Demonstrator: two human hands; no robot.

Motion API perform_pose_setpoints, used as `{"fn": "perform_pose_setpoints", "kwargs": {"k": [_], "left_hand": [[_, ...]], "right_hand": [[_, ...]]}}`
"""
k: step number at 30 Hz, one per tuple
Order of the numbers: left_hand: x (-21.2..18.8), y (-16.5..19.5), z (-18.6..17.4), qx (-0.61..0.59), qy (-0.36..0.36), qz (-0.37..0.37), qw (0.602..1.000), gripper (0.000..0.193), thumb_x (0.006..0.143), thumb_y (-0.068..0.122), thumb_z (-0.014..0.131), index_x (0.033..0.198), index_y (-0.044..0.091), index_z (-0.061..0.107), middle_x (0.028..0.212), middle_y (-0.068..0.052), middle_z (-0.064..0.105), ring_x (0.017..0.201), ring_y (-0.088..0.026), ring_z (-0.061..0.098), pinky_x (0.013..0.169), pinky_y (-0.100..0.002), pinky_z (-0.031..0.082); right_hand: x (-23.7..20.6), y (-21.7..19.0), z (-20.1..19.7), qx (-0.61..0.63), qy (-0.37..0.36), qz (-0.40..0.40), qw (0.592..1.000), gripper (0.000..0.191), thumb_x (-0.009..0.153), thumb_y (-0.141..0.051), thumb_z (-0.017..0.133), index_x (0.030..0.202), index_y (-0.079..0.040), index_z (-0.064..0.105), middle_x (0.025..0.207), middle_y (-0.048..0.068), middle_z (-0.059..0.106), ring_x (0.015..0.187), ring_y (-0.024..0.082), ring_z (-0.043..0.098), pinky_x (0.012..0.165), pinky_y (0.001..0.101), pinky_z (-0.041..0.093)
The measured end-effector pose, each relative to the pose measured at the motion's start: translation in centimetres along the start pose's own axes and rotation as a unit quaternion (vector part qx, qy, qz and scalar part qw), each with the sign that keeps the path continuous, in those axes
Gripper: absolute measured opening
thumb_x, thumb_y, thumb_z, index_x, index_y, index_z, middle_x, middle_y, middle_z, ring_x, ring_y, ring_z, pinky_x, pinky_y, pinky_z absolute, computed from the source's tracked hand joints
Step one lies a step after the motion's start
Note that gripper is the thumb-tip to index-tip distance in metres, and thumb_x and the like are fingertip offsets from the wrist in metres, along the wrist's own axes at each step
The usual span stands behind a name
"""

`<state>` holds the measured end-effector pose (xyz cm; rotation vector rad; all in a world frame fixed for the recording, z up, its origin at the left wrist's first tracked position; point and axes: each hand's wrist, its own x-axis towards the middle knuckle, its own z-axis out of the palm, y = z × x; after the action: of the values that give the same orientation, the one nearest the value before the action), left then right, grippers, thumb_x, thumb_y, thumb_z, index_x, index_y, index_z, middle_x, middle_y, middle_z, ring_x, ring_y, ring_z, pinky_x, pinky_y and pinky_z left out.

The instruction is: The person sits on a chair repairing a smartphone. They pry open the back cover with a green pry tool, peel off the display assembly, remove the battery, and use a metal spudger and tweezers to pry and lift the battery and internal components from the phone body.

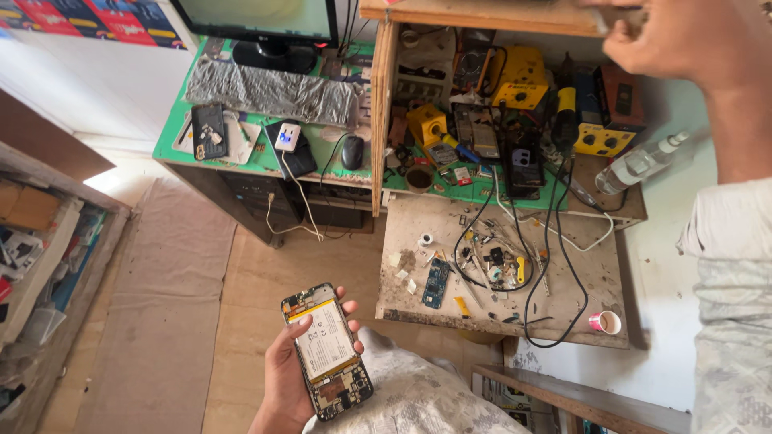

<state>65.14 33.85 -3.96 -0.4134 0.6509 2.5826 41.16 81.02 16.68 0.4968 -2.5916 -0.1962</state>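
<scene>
Low in the frame's centre, an opened phone (pixel 326 351) with its back off lies clamped in the left hand (pixel 288 378) above the lap. Upper right, the right hand (pixel 683 40) reaches toward a wooden shelf (pixel 474 14), its grip unclear, over the cluttered worktop (pixel 595 273).

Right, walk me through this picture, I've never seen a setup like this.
There is no machine here: a person wears a camera on the head, looking down at their own two hands. The left hand holds an opened smartphone with its back cover off, showing the pale battery and circuit boards. The right hand is raised at the top right by a wooden shelf; its grip cannot be seen. Below lies a worn, dusty wooden workbench strewn with black cables, small parts, a blue circuit board and a small pink cup.
</scene>
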Motion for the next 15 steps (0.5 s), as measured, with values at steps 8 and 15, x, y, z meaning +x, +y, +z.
{"fn": "perform_pose_setpoints", "kwargs": {"k": [8,15], "left_hand": [[-0.1,-0.3,-0.2,0.001,-0.013,-0.008,1.0,0.071,0.087,0.03,0.061,0.147,-0.003,0.044,0.124,-0.019,0.065,0.099,-0.028,0.067,0.082,-0.046,0.059],[-0.2,0.0,-0.4,-0.013,-0.021,-0.013,1.0,0.07,0.087,0.029,0.06,0.147,-0.001,0.044,0.125,-0.018,0.065,0.102,-0.027,0.067,0.085,-0.045,0.059]], "right_hand": [[-3.8,0.1,1.9,0.027,0.183,-0.125,0.975,0.019,0.103,-0.014,0.074,0.12,-0.006,0.078,0.105,0.009,0.076,0.086,0.021,0.068,0.079,0.0295,0.054],[-8.2,-2.1,5.1,0.3,0.346,0.043,0.888,0.014,0.111,-0.011,0.068,0.121,-0.002,0.072,0.113,0.011,0.072,0.097,0.022,0.069,0.081,0.0318,0.054]]}}
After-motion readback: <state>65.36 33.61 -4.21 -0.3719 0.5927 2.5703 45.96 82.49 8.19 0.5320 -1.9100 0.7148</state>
